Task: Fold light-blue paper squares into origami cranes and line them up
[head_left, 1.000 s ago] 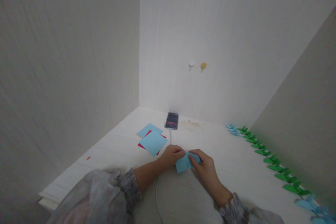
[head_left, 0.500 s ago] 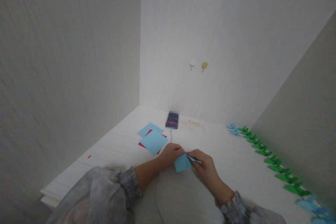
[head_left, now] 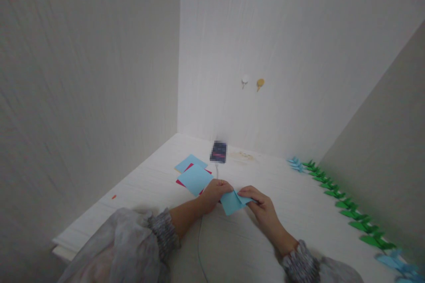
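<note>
While the left hand [head_left: 215, 193] pinches the top left edge of the folded blue paper [head_left: 231, 204], the right hand [head_left: 264, 208] has its right side. Left fingers closed, tips together on the paper, no gap visible. Right fingers nearly closed, flap held between them; exact thumb contact is partly hidden. Paper sits between both hands, near the middle of the white table [head_left: 149, 190]. Crease slants down from the top edge, right part standing as a flap. Can't tell if the lower corner touches the table.

Just past the left hand: front blue sheet [head_left: 195, 180] lying over a red sheet [head_left: 179, 182], red corners poking out. Back blue sheet [head_left: 190, 162] is behind, partly covered. Left hand overlaps the near right corner of that pile in view; contact unclear.

Dark device [head_left: 218, 152] near the back wall, pixelated. Pale cable [head_left: 199, 243] runs from it, passing behind the left hand toward the near edge. Right side: row of green paper shapes [head_left: 363, 226], with blue paper shapes [head_left: 395, 260] at both ends. Orange scrap [head_left: 114, 196] far left.
</note>
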Demonstrator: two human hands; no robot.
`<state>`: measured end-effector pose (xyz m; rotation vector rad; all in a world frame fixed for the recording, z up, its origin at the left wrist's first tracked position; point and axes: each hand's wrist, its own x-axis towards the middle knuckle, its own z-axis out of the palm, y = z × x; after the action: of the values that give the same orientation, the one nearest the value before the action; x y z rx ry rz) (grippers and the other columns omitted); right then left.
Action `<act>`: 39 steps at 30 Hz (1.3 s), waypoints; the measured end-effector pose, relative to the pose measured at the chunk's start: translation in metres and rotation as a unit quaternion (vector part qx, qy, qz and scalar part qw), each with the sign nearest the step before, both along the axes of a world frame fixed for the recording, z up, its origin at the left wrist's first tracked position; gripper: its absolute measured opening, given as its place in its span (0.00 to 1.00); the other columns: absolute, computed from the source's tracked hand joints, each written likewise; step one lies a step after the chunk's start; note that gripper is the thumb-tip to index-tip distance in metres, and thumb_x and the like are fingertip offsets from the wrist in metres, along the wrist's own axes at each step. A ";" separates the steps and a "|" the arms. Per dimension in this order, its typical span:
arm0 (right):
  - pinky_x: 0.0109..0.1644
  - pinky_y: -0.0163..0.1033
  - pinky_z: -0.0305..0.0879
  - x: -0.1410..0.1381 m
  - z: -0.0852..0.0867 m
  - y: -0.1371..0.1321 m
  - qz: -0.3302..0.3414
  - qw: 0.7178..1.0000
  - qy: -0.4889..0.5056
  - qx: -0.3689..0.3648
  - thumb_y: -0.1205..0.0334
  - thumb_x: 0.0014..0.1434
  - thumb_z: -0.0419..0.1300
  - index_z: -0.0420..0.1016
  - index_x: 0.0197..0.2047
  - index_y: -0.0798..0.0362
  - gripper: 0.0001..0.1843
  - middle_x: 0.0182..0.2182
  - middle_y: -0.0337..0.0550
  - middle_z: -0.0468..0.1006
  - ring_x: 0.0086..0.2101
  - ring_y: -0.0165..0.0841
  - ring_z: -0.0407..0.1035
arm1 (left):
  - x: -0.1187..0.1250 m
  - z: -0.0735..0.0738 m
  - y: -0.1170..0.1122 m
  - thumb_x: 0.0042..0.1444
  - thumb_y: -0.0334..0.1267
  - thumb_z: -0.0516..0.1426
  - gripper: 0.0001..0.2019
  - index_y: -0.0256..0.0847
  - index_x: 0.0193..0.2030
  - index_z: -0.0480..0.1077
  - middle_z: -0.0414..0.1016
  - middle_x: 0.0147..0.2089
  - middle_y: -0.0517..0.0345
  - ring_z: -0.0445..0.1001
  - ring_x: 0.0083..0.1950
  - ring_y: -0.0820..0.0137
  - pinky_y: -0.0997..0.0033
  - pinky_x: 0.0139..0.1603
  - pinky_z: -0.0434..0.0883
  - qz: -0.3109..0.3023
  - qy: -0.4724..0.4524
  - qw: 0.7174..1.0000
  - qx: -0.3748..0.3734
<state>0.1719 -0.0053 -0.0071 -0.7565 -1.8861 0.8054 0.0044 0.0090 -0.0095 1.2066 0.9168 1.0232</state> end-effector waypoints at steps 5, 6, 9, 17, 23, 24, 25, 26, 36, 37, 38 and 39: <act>0.37 0.37 0.61 -0.002 0.000 -0.001 -0.016 1.000 0.005 -0.016 0.66 0.50 0.52 0.74 0.32 0.47 0.10 0.33 0.42 0.70 0.34 0.33 0.65 | -0.001 -0.004 0.002 0.38 0.43 0.56 0.12 0.34 0.18 0.63 0.57 0.15 0.65 0.54 0.18 0.80 0.77 0.20 0.53 -0.002 0.005 1.000 0.004; 0.37 0.37 0.61 -0.002 0.001 -0.001 -0.014 1.000 0.006 -0.016 0.66 0.50 0.53 0.74 0.32 0.47 0.10 0.33 0.42 0.70 0.34 0.33 0.65 | -0.001 -0.005 0.002 0.37 0.43 0.56 0.12 0.34 0.19 0.65 0.59 0.16 0.65 0.55 0.18 0.79 0.77 0.21 0.53 -0.003 0.010 1.000 0.006; 0.36 0.37 0.61 -0.003 0.003 -0.004 -0.010 1.000 0.016 -0.024 0.65 0.50 0.53 0.75 0.32 0.47 0.10 0.32 0.42 0.70 0.34 0.33 0.65 | -0.001 -0.007 0.003 0.36 0.44 0.57 0.14 0.33 0.24 0.68 0.65 0.20 0.61 0.60 0.21 0.77 0.76 0.24 0.57 -0.008 0.027 0.999 0.014; 0.40 0.39 0.61 -0.010 0.005 -0.008 -0.045 0.981 0.096 -0.162 0.57 0.47 0.55 0.71 0.40 0.51 0.16 0.36 0.44 0.73 0.38 0.36 0.65 | -0.004 -0.006 0.005 0.39 0.49 0.55 0.18 0.33 0.26 0.69 0.69 0.23 0.58 0.63 0.24 0.75 0.76 0.25 0.59 0.019 0.105 0.992 0.075; 0.31 0.36 0.62 -0.013 -0.003 0.000 -0.102 0.978 0.006 -0.182 0.53 0.47 0.55 0.74 0.28 0.56 0.14 0.23 0.41 0.74 0.26 0.32 0.65 | -0.004 -0.009 0.004 0.39 0.49 0.54 0.18 0.33 0.27 0.69 0.69 0.22 0.58 0.63 0.23 0.76 0.78 0.23 0.59 0.012 0.164 0.981 0.106; 0.31 0.35 0.62 -0.012 -0.003 0.000 -0.105 0.978 0.003 -0.182 0.53 0.47 0.55 0.74 0.28 0.56 0.14 0.22 0.40 0.73 0.26 0.32 0.65 | -0.004 -0.009 0.004 0.40 0.49 0.54 0.17 0.33 0.27 0.69 0.68 0.22 0.59 0.63 0.23 0.76 0.78 0.23 0.58 0.011 0.167 0.980 0.110; 0.30 0.35 0.61 -0.012 -0.002 0.000 -0.106 0.978 0.002 -0.182 0.54 0.47 0.55 0.74 0.27 0.56 0.14 0.22 0.40 0.73 0.25 0.31 0.65 | -0.004 -0.010 0.004 0.40 0.49 0.54 0.17 0.33 0.27 0.69 0.68 0.22 0.59 0.62 0.23 0.77 0.78 0.23 0.58 0.008 0.167 0.980 0.111; 0.30 0.34 0.61 -0.012 -0.002 -0.001 -0.104 0.978 0.001 -0.181 0.54 0.47 0.55 0.74 0.27 0.56 0.14 0.21 0.40 0.73 0.25 0.31 0.65 | -0.004 -0.010 0.005 0.40 0.49 0.54 0.17 0.33 0.27 0.69 0.68 0.22 0.59 0.62 0.22 0.77 0.78 0.23 0.58 0.005 0.165 0.980 0.110; 0.29 0.33 0.60 -0.012 -0.002 -0.001 -0.120 0.978 -0.003 -0.172 0.56 0.46 0.55 0.74 0.25 0.56 0.12 0.20 0.39 0.72 0.23 0.29 0.64 | -0.003 -0.012 0.006 0.38 0.47 0.56 0.17 0.32 0.28 0.69 0.68 0.22 0.59 0.62 0.22 0.77 0.78 0.23 0.59 -0.013 0.122 0.988 0.089; 0.28 0.33 0.60 -0.012 -0.002 -0.001 -0.121 0.978 -0.004 -0.173 0.56 0.46 0.55 0.74 0.25 0.56 0.12 0.19 0.39 0.72 0.23 0.29 0.64 | -0.003 -0.012 0.006 0.37 0.47 0.57 0.17 0.32 0.28 0.69 0.68 0.22 0.59 0.63 0.22 0.77 0.77 0.23 0.59 -0.017 0.116 0.989 0.085; 0.28 0.33 0.60 -0.013 -0.002 -0.001 -0.123 0.978 -0.005 -0.170 0.56 0.46 0.55 0.74 0.26 0.56 0.12 0.19 0.39 0.72 0.23 0.29 0.64 | -0.003 -0.012 0.006 0.37 0.46 0.57 0.17 0.32 0.28 0.69 0.68 0.22 0.59 0.63 0.22 0.77 0.77 0.23 0.59 -0.021 0.111 0.990 0.081; 0.29 0.33 0.60 -0.013 -0.002 -0.001 -0.127 0.978 -0.008 -0.166 0.56 0.46 0.55 0.74 0.26 0.56 0.12 0.20 0.39 0.73 0.23 0.30 0.64 | -0.002 -0.013 0.007 0.37 0.46 0.57 0.17 0.32 0.28 0.69 0.68 0.22 0.59 0.63 0.22 0.77 0.77 0.23 0.59 -0.024 0.106 0.991 0.077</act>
<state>0.1593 -0.0066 -0.0090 -1.1877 -1.6425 0.9614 0.0021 0.0156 -0.0222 1.4811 0.9823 0.9536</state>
